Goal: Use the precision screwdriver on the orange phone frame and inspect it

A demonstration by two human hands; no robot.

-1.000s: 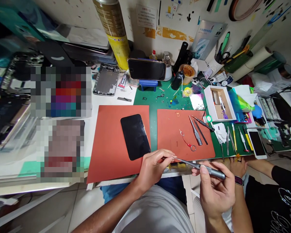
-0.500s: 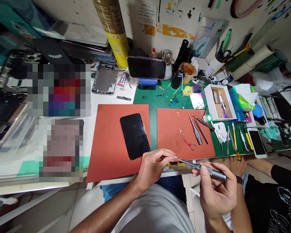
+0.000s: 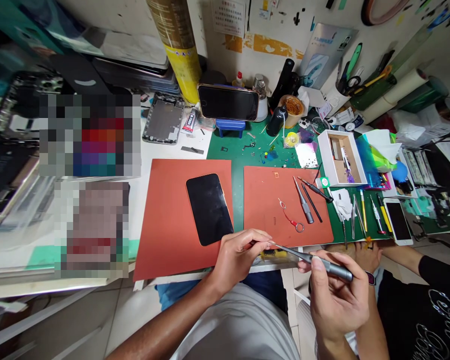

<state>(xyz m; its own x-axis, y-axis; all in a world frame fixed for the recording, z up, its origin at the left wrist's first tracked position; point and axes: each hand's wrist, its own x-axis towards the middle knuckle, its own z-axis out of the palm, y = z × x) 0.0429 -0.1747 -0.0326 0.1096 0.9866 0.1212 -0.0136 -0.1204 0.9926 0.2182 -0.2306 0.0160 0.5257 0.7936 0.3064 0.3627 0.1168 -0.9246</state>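
Observation:
My right hand (image 3: 337, 295) grips a grey precision screwdriver (image 3: 332, 268), its thin shaft slanting up and left. At the shaft's tip the fingers of my left hand (image 3: 240, 255) are pinched together; whatever lies between them is too small to make out. Just above my left hand a smartphone (image 3: 209, 209) with a dark screen lies on the left red mat (image 3: 165, 225). On the right red mat (image 3: 260, 200) rest another grey screwdriver (image 3: 303, 200), a thin black tool (image 3: 312, 203) and a red SIM pin with a ring (image 3: 292, 223).
A phone (image 3: 228, 103) leans on a blue stand (image 3: 230, 127) at the back. A white box (image 3: 339, 159), tweezers (image 3: 353, 220) and a white phone (image 3: 397, 221) lie to the right. Another person's hand (image 3: 365, 256) rests at the table's right edge. A tall spray can (image 3: 182, 70) stands behind.
The view has shifted slightly. Both hands keep nearly the same pose, with the screwdriver tip still at my left fingers; the things on the mats have not moved.

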